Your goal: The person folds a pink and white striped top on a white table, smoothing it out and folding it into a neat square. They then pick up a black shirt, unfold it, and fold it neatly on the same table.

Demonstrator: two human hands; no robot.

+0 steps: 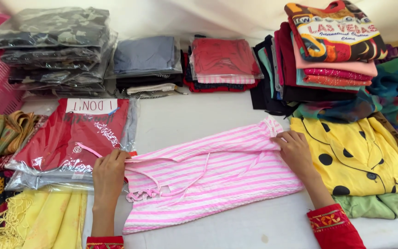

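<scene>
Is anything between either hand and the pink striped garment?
Nothing visible. The left hand pinches the pink striped garment at its left edge, and the right hand presses its upper right corner directly.

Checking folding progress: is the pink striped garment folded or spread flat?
Partly folded: the pink striped garment has its upper edge doubled over, held by the left hand and right hand.

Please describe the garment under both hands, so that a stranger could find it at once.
On the white table, between the bagged red shirt and the yellow black-dotted shirt, lies the striped garment. The left hand and right hand pinch its ends. Only it has pink and white stripes.
</scene>
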